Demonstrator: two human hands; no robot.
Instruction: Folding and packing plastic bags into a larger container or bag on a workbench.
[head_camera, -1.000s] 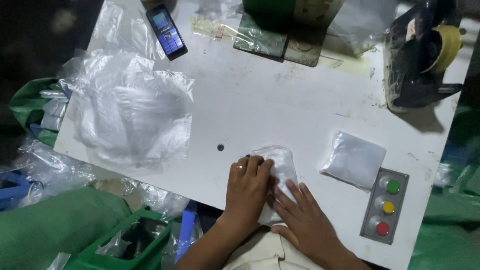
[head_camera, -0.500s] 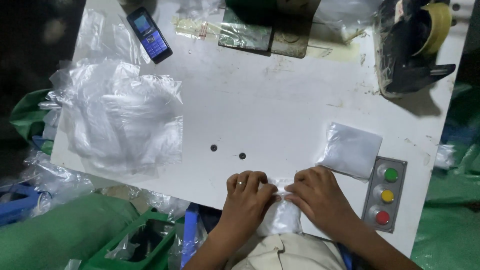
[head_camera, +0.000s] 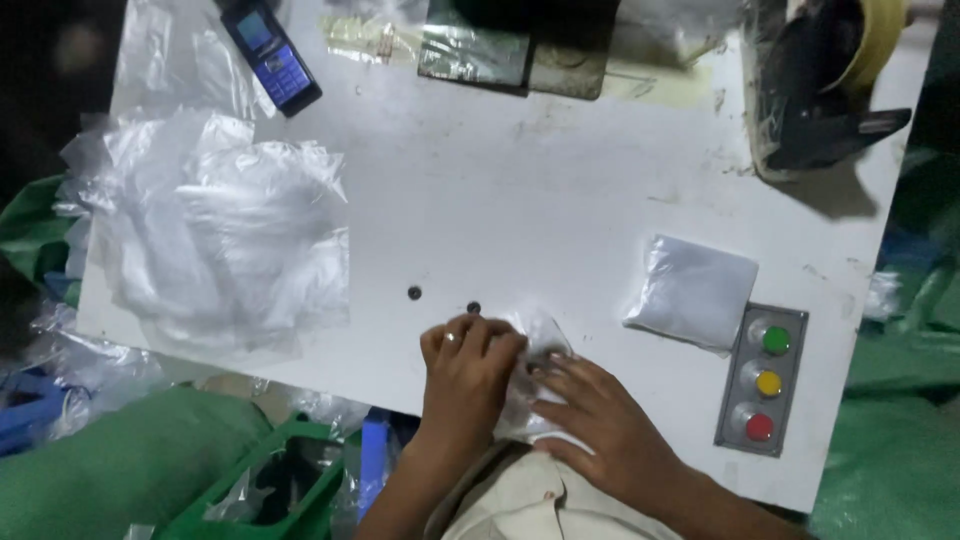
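Where the white tabletop (head_camera: 560, 200) meets its near edge, a small clear plastic bag (head_camera: 535, 345) pinned flat under both hands. Left hand (head_camera: 468, 375) curled over the bag's left part, fingers (head_camera: 470, 335) bent and close together, pressing down on the plastic; a ring on one of them. Right hand (head_camera: 600, 420) laid flatter on the bag's right and lower part, fingers (head_camera: 565, 370) spread a little and pointing toward the left hand, tips touching the plastic. Whether either hand truly pinches the bag or only presses on it: cannot tell. Two small dark holes (head_camera: 443, 300) in the tabletop just beyond the left knuckles.

Right of the hands, near but apart, a filled white packet (head_camera: 692, 290) lying flat, and just beside it a grey button panel (head_camera: 762, 380) with green, yellow and red buttons in a row. Far left, a loose heap of clear plastic bags (head_camera: 215, 235), well apart from the hands. At the far left corner, a dark mobile phone (head_camera: 272, 55). At the far right corner, a black tape dispenser (head_camera: 815, 90) with a yellowish roll. Below the tabletop, green sacking (head_camera: 110, 470) and a green crate (head_camera: 270, 480).
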